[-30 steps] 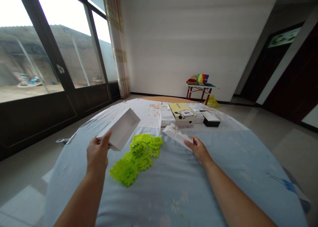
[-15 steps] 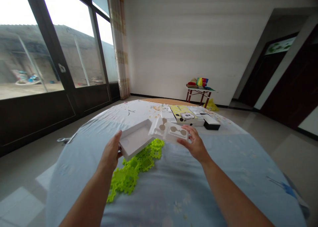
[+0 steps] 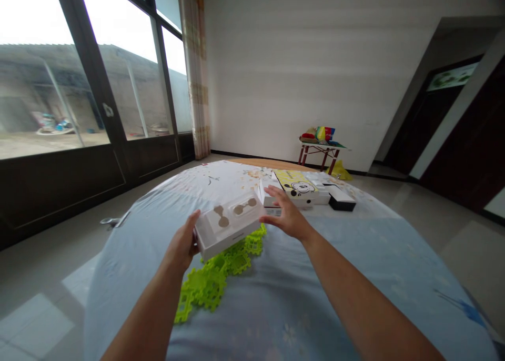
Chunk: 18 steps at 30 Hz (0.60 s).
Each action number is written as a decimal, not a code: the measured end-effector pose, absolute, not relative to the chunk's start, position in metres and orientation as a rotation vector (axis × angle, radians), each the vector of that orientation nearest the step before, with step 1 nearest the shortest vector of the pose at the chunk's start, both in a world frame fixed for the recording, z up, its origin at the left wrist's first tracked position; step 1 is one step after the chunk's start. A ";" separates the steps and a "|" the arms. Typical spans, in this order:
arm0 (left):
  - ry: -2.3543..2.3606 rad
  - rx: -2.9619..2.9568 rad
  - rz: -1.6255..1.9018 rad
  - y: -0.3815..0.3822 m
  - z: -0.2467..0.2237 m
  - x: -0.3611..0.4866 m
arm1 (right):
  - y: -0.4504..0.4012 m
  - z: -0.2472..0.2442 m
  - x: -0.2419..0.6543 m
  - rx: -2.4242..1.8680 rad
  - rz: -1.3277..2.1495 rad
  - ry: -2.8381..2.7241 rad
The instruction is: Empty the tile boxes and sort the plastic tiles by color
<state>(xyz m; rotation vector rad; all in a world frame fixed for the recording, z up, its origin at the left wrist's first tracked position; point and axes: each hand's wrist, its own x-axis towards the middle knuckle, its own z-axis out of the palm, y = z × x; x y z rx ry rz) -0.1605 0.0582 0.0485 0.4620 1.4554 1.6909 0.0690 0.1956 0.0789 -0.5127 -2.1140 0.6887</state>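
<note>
My left hand (image 3: 182, 243) is closed on the near left end of a shallow white box (image 3: 224, 243), held tilted above the table. A clear plastic tray (image 3: 236, 212) with rounded hollows sits within the box's walls. At the box's far right end is my right hand (image 3: 286, 212), thumb and fingers spread apart; whether its fingertips touch the box is hard to tell. Bright green interlocking plastic pieces (image 3: 207, 282) lie in a strip on the cloth below the box, partly covered by it.
A yellow and white cartoon box (image 3: 298, 184) stands among white boxes farther back. Right of it is a black box with a white top (image 3: 341, 198). A patterned cloth (image 3: 315, 287) covers the round table. A small side table (image 3: 321, 146) holding colourful items stands by the wall.
The plastic tray, earlier held by my right hand beside the box, now lies inside it. My right hand has moved left and its fingers have come apart. The view has shifted slightly.
</note>
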 end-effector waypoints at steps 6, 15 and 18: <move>1.540 0.286 1.874 0.059 0.051 -0.190 | 0.210 0.017 0.095 -0.898 0.828 -1.698; 1.960 0.211 1.926 0.053 0.043 -0.266 | 0.208 -0.037 0.103 -0.991 0.856 -1.754; 2.118 0.234 1.893 0.055 0.037 -0.290 | 0.210 -0.037 0.099 -0.966 0.845 -1.805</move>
